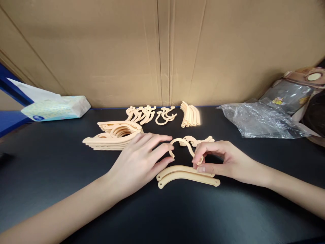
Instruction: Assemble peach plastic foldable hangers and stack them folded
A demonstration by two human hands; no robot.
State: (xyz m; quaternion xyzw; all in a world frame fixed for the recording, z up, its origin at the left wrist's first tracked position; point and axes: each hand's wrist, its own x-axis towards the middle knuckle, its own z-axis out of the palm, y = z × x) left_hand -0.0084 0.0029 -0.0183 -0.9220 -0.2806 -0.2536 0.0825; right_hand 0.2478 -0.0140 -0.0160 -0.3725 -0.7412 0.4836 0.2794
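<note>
A cream plastic hanger hook [188, 144] is held up between my two hands. My right hand [215, 159] pinches its small ringed end between thumb and fingers. At the hook's free curved tip, my left hand [144, 154] has its thumb and index finger closed about it. Just below lie two curved hanger arms [189, 179] side by side, the farther one partly covered by my right fingertips. Behind the hook rests another hanger piece [195, 140], partly hidden by the hook and my right hand. A stack of folded hangers [106, 142] sits beyond my left hand.
Along the back are a row of hanger pieces [141, 114], several loose hooks [166, 117] and a bundle of curved arms [190, 115]. A tissue pack [57, 107] stands at left. Clear plastic bags [259, 118] lie at right, before a cardboard wall [101, 51].
</note>
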